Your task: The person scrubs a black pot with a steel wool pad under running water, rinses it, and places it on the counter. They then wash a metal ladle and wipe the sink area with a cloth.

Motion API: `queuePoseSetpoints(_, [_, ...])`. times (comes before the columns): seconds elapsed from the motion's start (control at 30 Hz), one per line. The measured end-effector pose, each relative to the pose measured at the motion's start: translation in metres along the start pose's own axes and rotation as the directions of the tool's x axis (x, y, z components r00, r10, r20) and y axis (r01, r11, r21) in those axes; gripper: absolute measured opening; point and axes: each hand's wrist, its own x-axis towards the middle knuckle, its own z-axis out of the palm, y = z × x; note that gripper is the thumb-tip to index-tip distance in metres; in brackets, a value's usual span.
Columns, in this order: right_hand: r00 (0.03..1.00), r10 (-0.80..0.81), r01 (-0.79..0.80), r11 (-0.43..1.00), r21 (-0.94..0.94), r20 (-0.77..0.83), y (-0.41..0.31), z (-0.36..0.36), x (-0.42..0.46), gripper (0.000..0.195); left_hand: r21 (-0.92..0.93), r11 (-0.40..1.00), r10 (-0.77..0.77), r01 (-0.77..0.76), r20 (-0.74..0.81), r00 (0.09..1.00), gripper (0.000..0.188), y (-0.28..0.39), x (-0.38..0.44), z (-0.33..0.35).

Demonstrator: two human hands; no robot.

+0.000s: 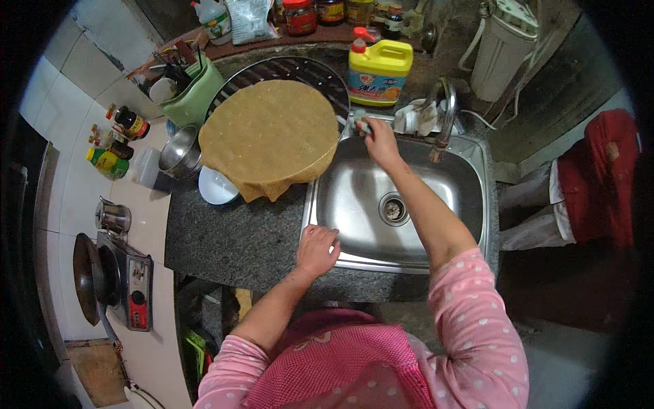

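Note:
My right hand [380, 140] reaches to the back left corner of the stainless steel sink [352, 214]. In its fingers is a small greenish cloth or scouring pad [361, 122], mostly covered by the hand, so its kind is unclear. My left hand [318, 250] rests palm down on the sink's front left rim, holding nothing. The drain strainer [394, 209] sits in the basin floor. Behind the basin stands the metal faucet [448, 112], beside a crumpled whitish cloth [418, 117]. A yellow detergent jug [380, 71] is upright just beyond my right hand.
Left of the sink, a tan cloth [271, 133] covers something round before a dark round tray [301, 69]. A white bowl [217, 185] and steel bowls [180, 149] sit nearby. Farther left are a gas stove [135, 291] and wok [84, 278]. Red clothing [595, 179] shows at right.

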Motion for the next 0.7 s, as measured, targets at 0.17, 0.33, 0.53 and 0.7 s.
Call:
queuePoseSetpoints(0.17, [0.967,0.221,-0.178,0.942,-0.286,0.124,-0.035,0.071,0.005,0.027,-0.131,0.989,0.053,-0.062,-0.069,0.996,0.037,-0.003,-0.004,-0.011])
queuePoseSetpoints(0.33, [0.984,-0.057,0.057,0.998,0.002,0.171,-0.086,0.1,-0.072,0.026,-0.311,0.946,0.024,-0.09,-0.21,0.977,0.025,-0.003,-0.022,-0.021])
queuePoseSetpoints(0.53, [0.699,-0.35,0.289,0.936,0.201,0.624,-0.15,0.005,-0.16,0.035,-0.264,0.963,-0.026,-0.056,-0.295,0.955,0.015,0.007,-0.061,-0.061])
queuePoseSetpoints(0.7, [0.664,-0.166,-0.065,0.958,0.278,0.729,-0.114,-0.045,-0.163,0.019,-0.317,0.948,-0.076,-0.037,-0.337,0.939,0.016,0.015,-0.056,-0.07])
